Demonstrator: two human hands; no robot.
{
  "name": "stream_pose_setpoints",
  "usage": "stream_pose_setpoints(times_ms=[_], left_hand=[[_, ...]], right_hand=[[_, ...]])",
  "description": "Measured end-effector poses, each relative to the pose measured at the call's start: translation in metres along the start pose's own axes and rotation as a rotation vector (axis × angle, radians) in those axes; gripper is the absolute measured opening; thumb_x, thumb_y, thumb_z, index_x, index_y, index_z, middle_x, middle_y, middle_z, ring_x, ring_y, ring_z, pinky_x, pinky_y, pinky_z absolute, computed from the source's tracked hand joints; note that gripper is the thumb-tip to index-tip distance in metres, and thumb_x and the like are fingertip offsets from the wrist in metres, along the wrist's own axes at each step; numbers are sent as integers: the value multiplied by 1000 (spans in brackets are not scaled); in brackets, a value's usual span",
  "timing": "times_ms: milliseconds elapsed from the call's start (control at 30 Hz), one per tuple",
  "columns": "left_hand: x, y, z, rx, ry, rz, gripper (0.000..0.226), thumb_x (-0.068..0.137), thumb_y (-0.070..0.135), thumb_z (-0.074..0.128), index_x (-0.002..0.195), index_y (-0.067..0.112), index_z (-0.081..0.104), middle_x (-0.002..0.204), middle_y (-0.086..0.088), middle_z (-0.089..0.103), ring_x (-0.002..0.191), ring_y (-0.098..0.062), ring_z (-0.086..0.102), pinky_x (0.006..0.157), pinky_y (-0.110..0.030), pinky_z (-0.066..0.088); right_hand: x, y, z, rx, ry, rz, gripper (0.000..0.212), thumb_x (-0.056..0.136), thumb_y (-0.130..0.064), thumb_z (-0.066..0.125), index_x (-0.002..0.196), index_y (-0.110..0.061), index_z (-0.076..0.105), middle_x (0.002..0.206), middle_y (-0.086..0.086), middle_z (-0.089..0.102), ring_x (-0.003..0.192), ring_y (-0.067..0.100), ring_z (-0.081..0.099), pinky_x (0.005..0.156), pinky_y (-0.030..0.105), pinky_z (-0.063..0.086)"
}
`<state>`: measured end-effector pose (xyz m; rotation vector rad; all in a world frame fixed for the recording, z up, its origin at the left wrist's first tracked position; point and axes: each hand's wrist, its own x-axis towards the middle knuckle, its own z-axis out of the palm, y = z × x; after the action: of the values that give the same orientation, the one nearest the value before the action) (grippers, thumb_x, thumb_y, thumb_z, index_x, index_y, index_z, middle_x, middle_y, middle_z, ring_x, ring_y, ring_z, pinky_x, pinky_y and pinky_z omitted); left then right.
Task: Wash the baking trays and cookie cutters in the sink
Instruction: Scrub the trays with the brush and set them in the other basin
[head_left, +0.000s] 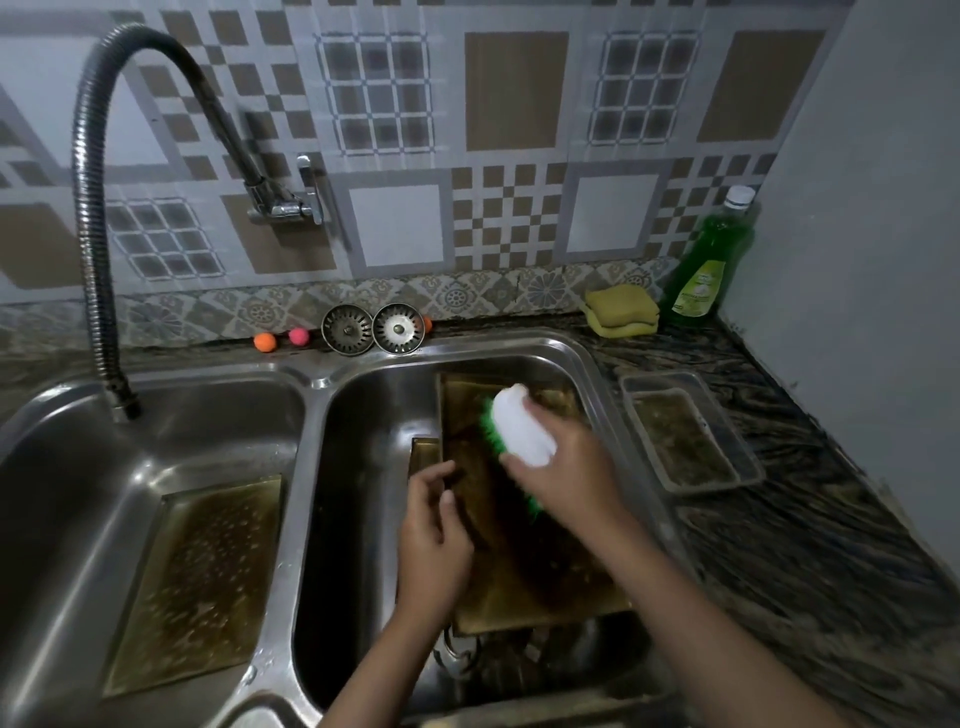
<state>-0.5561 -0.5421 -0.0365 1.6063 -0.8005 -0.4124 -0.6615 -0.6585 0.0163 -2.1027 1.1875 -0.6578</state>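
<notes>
Right hand (563, 467) is wrapped around a white scrub brush (522, 431) with green bristles, bristles down on the big baking tray (519, 561) in the right sink basin (363, 415). Left hand (434, 540) has curled fingers gripping that tray's left edge, just beside the right hand. The tray leans across the basin; its far edge is past the brush, its near edge under both wrists. Open basin floor lies left of the left hand. A second tray (195, 582) lies flat in the left basin (62, 467), well apart. A smaller tray (685, 431) sits on the counter (831, 545) right of the brush hand, near the sink rim. Hose tap (93, 218) hangs over the left basin. Two strainers (373, 328), sponge (621, 309) and soap bottle (709, 260) line the wall beyond the hands. Metal shapes below the tray's near edge are too dark to identify.
</notes>
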Motion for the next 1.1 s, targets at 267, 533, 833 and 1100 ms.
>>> stream_pose_setpoints(times_ms=[267,533,833,1100], left_hand=[[0,-1,-18,-107,158,-81,31,94,-1,46,101,29,52,100,5,59,92,-2,59,75,-10,46],[-3,17,-10,-179,132,-35,26,94,-1,46,107,20,54,101,3,61,90,-4,60,80,-18,49],[16,23,-27,-123,132,95,22,91,12,47,112,16,55,105,2,61,97,-7,61,84,-24,49],[47,30,-62,-109,295,145,24,95,4,45,115,14,53,110,0,60,106,-11,59,90,-24,48]], right_hand=[[-25,-27,31,90,-182,-223,71,72,-31,78,137,-23,51,128,4,62,117,18,58,95,28,48],[-3,-37,26,98,3,-218,66,70,-30,78,132,-18,56,119,9,66,108,23,62,87,30,50],[34,-40,14,122,151,-153,65,74,-26,79,133,-15,55,123,7,64,110,20,60,85,26,49],[23,-38,17,141,42,-228,66,75,-33,76,134,-20,52,124,6,62,110,21,59,76,21,50]])
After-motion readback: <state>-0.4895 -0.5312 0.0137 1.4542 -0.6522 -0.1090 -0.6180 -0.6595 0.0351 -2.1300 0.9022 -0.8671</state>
